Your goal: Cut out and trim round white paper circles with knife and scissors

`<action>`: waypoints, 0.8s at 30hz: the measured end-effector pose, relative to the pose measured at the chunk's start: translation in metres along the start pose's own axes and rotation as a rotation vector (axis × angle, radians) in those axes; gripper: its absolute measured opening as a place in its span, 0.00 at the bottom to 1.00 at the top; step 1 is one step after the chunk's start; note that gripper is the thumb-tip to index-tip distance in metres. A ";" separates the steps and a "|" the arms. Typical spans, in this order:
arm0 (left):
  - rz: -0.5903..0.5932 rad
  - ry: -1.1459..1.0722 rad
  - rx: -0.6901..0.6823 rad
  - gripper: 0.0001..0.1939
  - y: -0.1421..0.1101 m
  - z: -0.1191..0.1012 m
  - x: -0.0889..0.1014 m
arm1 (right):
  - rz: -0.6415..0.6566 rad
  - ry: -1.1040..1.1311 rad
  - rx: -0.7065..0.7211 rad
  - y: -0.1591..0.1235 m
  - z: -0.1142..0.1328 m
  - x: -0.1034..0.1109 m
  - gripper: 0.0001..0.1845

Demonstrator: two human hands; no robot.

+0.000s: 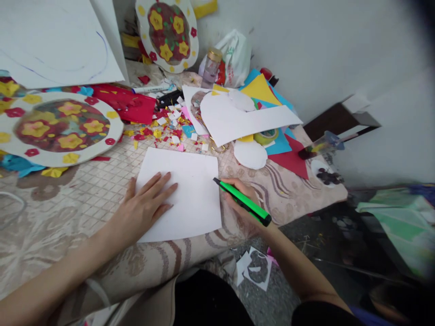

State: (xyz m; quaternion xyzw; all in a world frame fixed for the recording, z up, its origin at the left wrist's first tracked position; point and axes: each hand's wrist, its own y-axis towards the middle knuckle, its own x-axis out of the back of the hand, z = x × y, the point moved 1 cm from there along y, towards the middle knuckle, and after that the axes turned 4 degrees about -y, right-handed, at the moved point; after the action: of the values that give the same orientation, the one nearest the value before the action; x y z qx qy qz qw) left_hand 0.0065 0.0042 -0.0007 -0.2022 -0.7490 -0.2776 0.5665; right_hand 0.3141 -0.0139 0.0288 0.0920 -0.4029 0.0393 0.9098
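Left hand (147, 203) spread on paper (195, 199) | right hand (247, 191) gripping green cutter (245, 199) | bag (237, 54) print blurred

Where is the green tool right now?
In the head view, right of centre: the green tool is in the right hand, its tip at the right edge of the white sheet.

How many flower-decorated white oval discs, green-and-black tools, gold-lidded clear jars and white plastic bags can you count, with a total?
Flower-decorated white oval discs: 2
Green-and-black tool: 1
Gold-lidded clear jar: 1
White plastic bag: 1
Total: 5
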 end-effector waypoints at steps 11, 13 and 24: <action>0.013 -0.033 0.024 0.27 0.000 -0.001 -0.001 | -0.033 0.005 -0.047 -0.010 0.005 -0.001 0.16; 0.012 -0.048 0.029 0.26 0.000 0.000 0.000 | -0.043 0.016 -0.050 -0.011 0.004 -0.003 0.15; -0.121 -0.105 0.011 0.21 -0.002 -0.011 0.015 | 0.128 0.077 0.104 0.018 0.006 0.015 0.16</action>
State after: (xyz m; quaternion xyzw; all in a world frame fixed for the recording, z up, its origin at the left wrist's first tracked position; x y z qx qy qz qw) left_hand 0.0095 -0.0044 0.0157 -0.1678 -0.7901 -0.2960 0.5099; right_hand 0.3170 0.0029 0.0469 0.1116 -0.3701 0.1216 0.9142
